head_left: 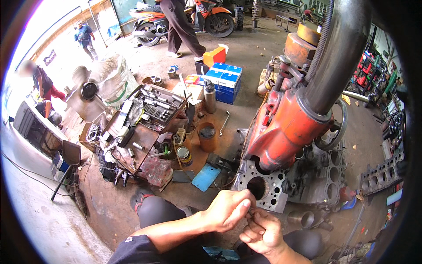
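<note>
My left hand (pixel 229 212) and my right hand (pixel 264 232) meet low in the middle of the view, both with their fingers pinched together. Something small and dark may sit between the fingertips, too small and covered to name. Just beyond them lies a grey metal engine block (pixel 276 179), its top face showing a large round bore and several smaller holes. Over the block's far side stands a red machine head (pixel 285 127) with a thick steel column (pixel 340 48). Neither hand visibly touches the block.
Left of the block are a blue flat piece (pixel 206 177), a rusty can (pixel 207 137) and a tray of sockets and tools (pixel 160 108). A blue box (pixel 223 82) stands farther back. More engine blocks (pixel 381 172) lie right. People and an orange motorcycle (pixel 204 15) are behind.
</note>
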`<state>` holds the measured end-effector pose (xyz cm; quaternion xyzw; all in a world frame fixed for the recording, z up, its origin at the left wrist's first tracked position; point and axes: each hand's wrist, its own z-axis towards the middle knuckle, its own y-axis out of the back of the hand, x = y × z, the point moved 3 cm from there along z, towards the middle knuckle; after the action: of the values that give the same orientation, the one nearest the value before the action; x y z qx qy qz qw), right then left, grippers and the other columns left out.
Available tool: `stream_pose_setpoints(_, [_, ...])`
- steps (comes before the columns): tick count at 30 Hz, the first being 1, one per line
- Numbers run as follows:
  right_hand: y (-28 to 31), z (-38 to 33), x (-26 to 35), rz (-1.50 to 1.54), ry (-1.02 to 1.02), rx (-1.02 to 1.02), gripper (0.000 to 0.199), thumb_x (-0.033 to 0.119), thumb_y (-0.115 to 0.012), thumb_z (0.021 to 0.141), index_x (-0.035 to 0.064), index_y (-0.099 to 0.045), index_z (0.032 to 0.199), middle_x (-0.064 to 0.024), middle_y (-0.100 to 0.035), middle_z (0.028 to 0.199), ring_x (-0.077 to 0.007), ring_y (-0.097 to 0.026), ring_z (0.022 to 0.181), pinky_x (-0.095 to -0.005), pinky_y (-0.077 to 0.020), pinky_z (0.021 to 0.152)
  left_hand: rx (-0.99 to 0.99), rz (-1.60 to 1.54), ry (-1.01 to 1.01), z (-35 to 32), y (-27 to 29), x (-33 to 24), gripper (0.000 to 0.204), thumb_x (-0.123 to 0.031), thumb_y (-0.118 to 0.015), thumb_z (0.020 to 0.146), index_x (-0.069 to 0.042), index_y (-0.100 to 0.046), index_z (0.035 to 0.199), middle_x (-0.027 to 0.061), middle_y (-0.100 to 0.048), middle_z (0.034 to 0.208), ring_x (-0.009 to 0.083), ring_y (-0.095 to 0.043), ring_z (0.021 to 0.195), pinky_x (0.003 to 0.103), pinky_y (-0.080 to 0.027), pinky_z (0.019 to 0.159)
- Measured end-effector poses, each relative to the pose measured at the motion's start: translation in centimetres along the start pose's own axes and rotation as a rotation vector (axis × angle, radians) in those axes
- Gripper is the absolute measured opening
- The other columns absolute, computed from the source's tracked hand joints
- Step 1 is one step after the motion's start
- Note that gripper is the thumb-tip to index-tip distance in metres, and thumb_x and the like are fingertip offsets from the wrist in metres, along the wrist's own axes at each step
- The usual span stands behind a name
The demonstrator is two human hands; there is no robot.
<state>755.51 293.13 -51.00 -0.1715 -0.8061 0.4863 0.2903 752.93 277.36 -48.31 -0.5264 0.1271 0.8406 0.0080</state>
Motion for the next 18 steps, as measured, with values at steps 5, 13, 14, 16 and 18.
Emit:
stream_pose_setpoints(5, [0.0, 0.7, 1.7, -0.468, 0.330, -0.161, 0.013, 0.008, -0.059, 0.098, -0.0031, -0.063, 0.104, 0.0005, -0.051, 0.062, -0.0065, -0.044, 0.049, -0.0239, -0.0380, 0.046, -0.094, -0.440, 0.557, 0.1, -0.4, 2.7, 0.046, -0.035, -0.034, 0.101, 0.000, -0.060, 0.089, 0.0039, -0.048, 0.059, 0.0109, -0.042, 0.052, 0.027, -0.036, 0.051])
stream_pose_setpoints(13, [-0.5, 1.1, 2.5, -1.389, 0.812, -0.288, 0.017, 0.004, -0.066, 0.092, -0.0046, -0.067, 0.106, -0.0125, -0.070, 0.085, -0.0160, -0.067, 0.071, -0.0259, -0.0513, 0.064, -0.264, -0.864, 0.644, 0.4, -0.2, 4.7, 0.046, -0.032, -0.031, 0.101, 0.003, -0.061, 0.095, 0.0031, -0.041, 0.053, 0.0152, -0.039, 0.044, 0.029, -0.036, 0.045])
stream_pose_setpoints(14, [-0.7, 1.3, 2.5, -1.399, 0.823, -0.254, 0.017, 0.003, -0.067, 0.092, -0.0045, -0.067, 0.106, -0.0143, -0.071, 0.088, -0.0179, -0.069, 0.075, -0.0268, -0.0522, 0.066, -0.259, -0.850, 0.661, 0.6, -0.1, 4.9, 0.046, -0.031, -0.030, 0.102, 0.002, -0.061, 0.097, 0.0028, -0.041, 0.054, 0.0148, -0.040, 0.044, 0.029, -0.037, 0.045])
stream_pose_setpoints(16, [-1.1, 1.6, 2.7, -1.393, 0.816, -0.238, 0.017, 0.003, -0.067, 0.091, -0.0044, -0.067, 0.106, -0.0170, -0.072, 0.092, -0.0206, -0.073, 0.083, -0.0286, -0.0540, 0.069, -0.283, -0.860, 0.761, 0.5, -0.1, 5.0, 0.045, -0.028, -0.028, 0.103, 0.002, -0.061, 0.099, 0.0030, -0.042, 0.053, 0.0151, -0.041, 0.044, 0.029, -0.039, 0.045])
stream_pose_setpoints(18, [-1.6, 1.7, 2.9, -1.419, 0.804, -0.220, 0.017, 0.003, -0.068, 0.091, -0.0044, -0.067, 0.106, -0.0169, -0.072, 0.090, -0.0198, -0.073, 0.080, -0.0280, -0.0536, 0.066, -0.296, -0.843, 0.700, 0.0, 0.0, 4.5, 0.044, -0.028, -0.029, 0.102, 0.001, -0.062, 0.098, 0.0040, -0.042, 0.053, 0.0166, -0.041, 0.043, 0.030, -0.038, 0.044])
